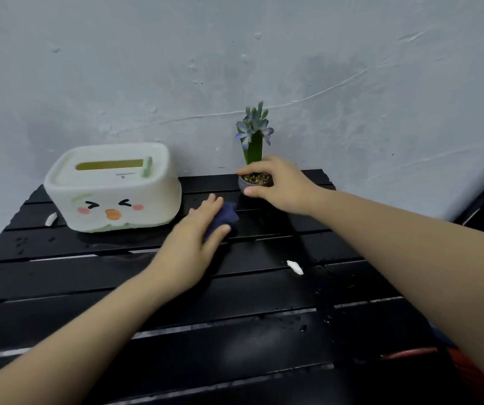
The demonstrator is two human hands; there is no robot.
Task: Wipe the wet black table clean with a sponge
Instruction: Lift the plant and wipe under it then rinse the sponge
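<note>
left hand (189, 244) lies flat, its grip pressing a dark blue sponge (225, 218) onto the black slatted desk (235, 340), mid-back, between tissue box and pot. right hand (276, 184) curls over the small grey pot (253, 184), its grip closed round the rim; a blue-flowered plant (254, 133) rises behind the fingers. the cream tissue box (112, 185) bears a cartoon duck face; its small lid print is unreadable. white scraps (295, 267) and water drops (302, 327) lie nearer.
</note>
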